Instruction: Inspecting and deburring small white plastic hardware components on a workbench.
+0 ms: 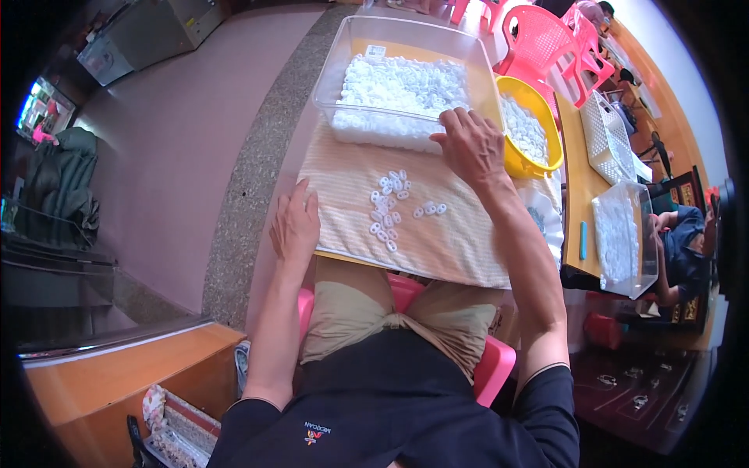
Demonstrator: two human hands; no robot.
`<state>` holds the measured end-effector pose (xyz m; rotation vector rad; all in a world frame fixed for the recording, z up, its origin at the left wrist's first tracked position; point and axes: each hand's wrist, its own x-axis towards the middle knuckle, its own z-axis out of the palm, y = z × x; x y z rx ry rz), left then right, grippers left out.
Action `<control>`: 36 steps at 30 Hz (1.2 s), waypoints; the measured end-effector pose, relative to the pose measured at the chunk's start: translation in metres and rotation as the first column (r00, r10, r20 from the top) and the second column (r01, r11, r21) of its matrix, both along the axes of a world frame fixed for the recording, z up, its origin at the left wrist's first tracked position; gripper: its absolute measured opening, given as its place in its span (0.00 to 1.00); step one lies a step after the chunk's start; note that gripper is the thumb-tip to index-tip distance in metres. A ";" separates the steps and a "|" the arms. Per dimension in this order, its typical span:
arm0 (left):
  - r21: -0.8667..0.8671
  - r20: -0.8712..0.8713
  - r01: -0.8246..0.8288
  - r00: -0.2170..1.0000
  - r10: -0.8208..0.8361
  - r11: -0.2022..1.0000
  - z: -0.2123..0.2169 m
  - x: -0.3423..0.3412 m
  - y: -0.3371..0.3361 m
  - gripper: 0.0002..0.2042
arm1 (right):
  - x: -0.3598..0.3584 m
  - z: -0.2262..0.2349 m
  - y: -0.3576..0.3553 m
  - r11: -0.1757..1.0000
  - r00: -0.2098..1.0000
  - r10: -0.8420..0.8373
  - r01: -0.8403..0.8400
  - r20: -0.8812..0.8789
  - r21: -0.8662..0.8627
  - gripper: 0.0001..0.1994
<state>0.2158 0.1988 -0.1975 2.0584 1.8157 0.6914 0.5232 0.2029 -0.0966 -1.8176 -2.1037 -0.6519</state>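
Observation:
Small white plastic pieces (388,204), oval with two holes each, lie in a loose cluster on the cream cloth (456,249). A few more pieces (429,210) sit apart to the right of them. Behind the cluster stands a clear plastic bin (326,86) with a thick layer of white pieces in it. My right hand (473,148) grips the bin's near rim close to its right corner, fingers curled over and thumb outside. At the table's left edge my left hand (296,222) rests with its fingers stretched, holding nothing.
A yellow basin (555,148) of white pieces touches the bin's right side. Further right, another table carries a white basket (605,136), a clear box (644,257) of white pieces and a blue stick (583,240). A person (686,242) sits there. Pink chairs (538,39) stand behind.

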 end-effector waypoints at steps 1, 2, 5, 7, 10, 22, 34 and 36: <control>0.021 0.004 0.003 1.000 -0.003 1.000 -0.001 0.000 0.000 0.18 | 0.002 0.000 0.003 1.000 1.000 0.010 -0.010 0.006 0.027 0.15; 0.022 0.005 0.001 1.000 -0.001 1.000 -0.001 0.001 0.000 0.18 | 0.005 0.001 0.006 0.998 1.000 0.020 -0.020 0.012 0.056 0.15; 0.024 -0.004 0.011 1.000 -0.011 1.000 0.000 0.001 0.000 0.18 | 0.009 -0.002 0.016 0.998 1.000 0.020 -0.020 0.002 0.068 0.15; 0.022 0.017 0.017 1.000 -0.018 1.000 -0.004 0.001 0.001 0.18 | 0.010 -0.006 0.022 0.997 1.000 0.011 -0.011 0.002 0.072 0.15; 0.033 0.047 0.009 0.999 -0.010 0.999 -0.005 0.003 -0.001 0.18 | 0.010 -0.008 0.025 0.997 1.000 -0.004 0.004 -0.004 0.075 0.14; 0.000 0.056 0.015 0.998 -0.015 1.000 -0.002 0.000 -0.002 0.19 | 0.009 -0.001 0.024 0.999 0.999 -0.034 0.033 -0.026 -0.030 0.15; 0.318 -0.179 0.037 0.984 0.022 0.947 0.009 -0.001 -0.002 0.17 | -0.018 -0.011 -0.044 0.964 0.911 0.266 -0.253 -0.316 0.083 0.06; 0.367 -0.143 0.072 0.989 -0.021 0.927 0.017 0.006 -0.004 0.16 | -0.018 -0.030 -0.061 0.953 0.856 0.228 -0.293 -0.464 -0.072 0.04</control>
